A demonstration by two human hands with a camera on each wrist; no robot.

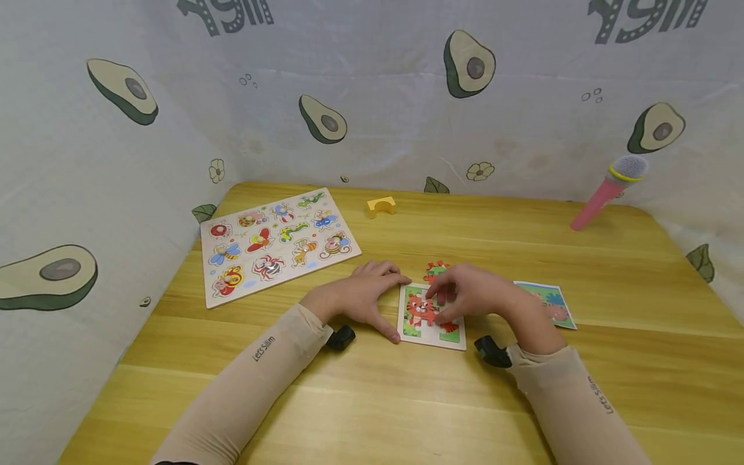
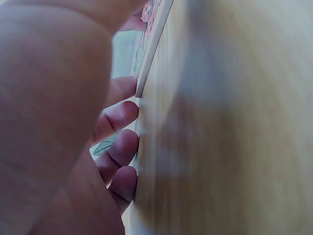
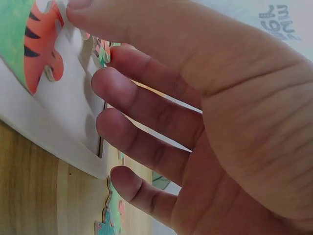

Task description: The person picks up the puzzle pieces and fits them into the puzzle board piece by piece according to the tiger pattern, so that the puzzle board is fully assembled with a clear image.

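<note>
A small square tiger puzzle board lies on the table, with orange tiger and green pieces in part of its pale recess. My left hand holds its left side, index finger at the far corner and thumb at the near one. In the left wrist view, fingers rest by the board's edge. Over the board, my right hand pinches a tiger puzzle piece with thumb and index finger, partly hidden. In the right wrist view, the other fingers hang loosely bent beside the frame.
A red loose piece lies just beyond the board. Right of it is a green picture card, partly behind my right arm. A big insect peg puzzle lies far left, with a yellow arch block and pink microphone farther back.
</note>
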